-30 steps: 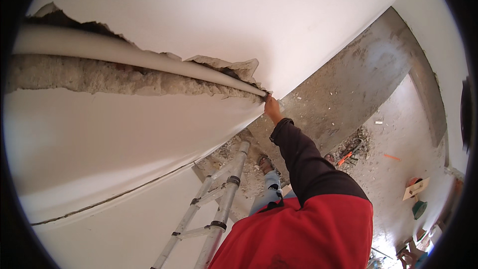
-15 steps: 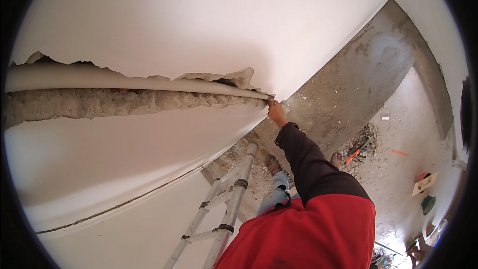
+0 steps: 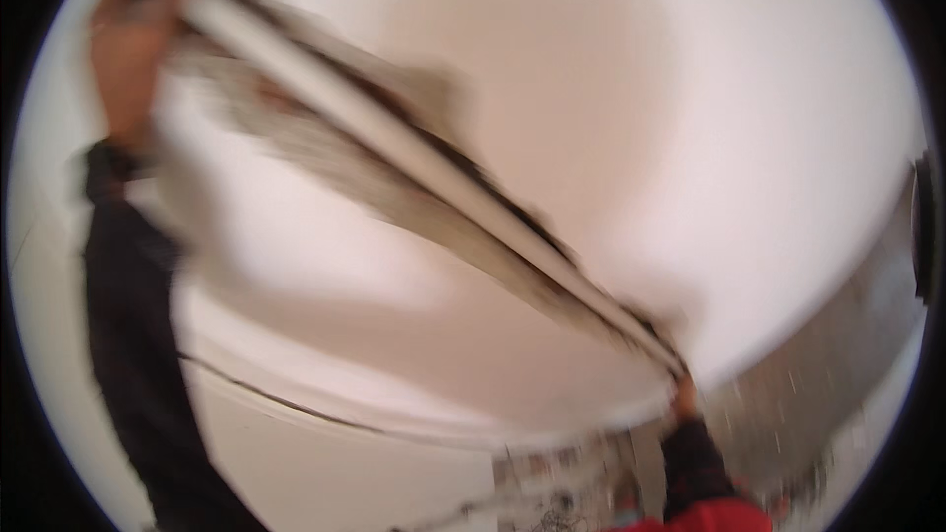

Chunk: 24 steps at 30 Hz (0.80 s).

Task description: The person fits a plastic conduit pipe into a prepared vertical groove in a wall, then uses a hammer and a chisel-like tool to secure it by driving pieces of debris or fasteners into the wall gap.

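Note:
A long white pipe (image 3: 394,143) runs slantwise in a rough groove (image 3: 325,158) broken into the white wall. My left hand (image 3: 130,34), at the upper left, has its fingers around the pipe's near end, though motion smears them. At the far lower end, my right hand (image 3: 683,397) is closed on the pipe's tip, small and partly blurred. Both arms are in dark sleeves, and the right one meets a red garment at the lower edge. Broken plaster edges line the groove on both sides of the pipe.
Smooth white wall (image 3: 788,118) surrounds the groove. A dark seam (image 3: 281,400) crosses the lower left. Blurred rubble (image 3: 562,478) lies on the floor at the bottom, and grey floor (image 3: 818,365) shows at the right. A dark object (image 3: 923,227) stands at the right rim.
My view has swung and tilted. My left hand has come into view at the pipe's near end. My right hand remains at the far end; the ladder has left the view.

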Each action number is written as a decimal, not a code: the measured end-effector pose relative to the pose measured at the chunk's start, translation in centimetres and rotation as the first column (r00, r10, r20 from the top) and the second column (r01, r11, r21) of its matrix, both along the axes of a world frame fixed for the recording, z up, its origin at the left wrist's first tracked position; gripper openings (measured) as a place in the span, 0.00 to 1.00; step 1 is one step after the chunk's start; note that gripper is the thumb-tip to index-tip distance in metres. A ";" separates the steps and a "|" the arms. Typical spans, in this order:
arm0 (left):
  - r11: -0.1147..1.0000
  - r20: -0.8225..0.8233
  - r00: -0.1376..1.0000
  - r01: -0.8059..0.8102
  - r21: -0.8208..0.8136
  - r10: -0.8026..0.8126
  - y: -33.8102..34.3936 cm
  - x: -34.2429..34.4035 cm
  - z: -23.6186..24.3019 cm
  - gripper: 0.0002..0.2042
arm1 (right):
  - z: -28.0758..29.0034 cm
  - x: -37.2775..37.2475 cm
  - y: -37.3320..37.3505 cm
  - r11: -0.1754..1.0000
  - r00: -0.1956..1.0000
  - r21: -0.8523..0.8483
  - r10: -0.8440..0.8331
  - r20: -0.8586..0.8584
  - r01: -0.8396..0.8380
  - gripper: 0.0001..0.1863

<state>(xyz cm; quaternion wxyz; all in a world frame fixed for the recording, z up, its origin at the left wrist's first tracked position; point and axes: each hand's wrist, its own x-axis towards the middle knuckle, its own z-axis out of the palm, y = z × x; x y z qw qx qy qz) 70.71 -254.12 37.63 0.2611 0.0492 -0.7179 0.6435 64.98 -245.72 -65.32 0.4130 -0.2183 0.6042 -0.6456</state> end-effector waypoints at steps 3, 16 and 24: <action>1.000 -0.169 0.986 0.012 0.008 -0.011 0.9 -2.3 -3.7 0.24 | -0.1 -1.2 3.5 0.980 0.904 -0.195 0.061 0.422 0.025 0.29; 0.995 -0.292 0.954 -0.043 0.088 0.067 4.5 -3.4 -2.6 0.23 | 4.0 -3.3 0.6 0.987 0.857 0.149 -0.026 0.514 -0.060 0.28; 0.998 -0.242 0.968 -0.061 0.011 0.062 4.6 -1.5 -2.2 0.23 | 10.1 -1.1 4.0 0.815 0.997 0.579 0.055 -0.046 -0.018 0.24</action>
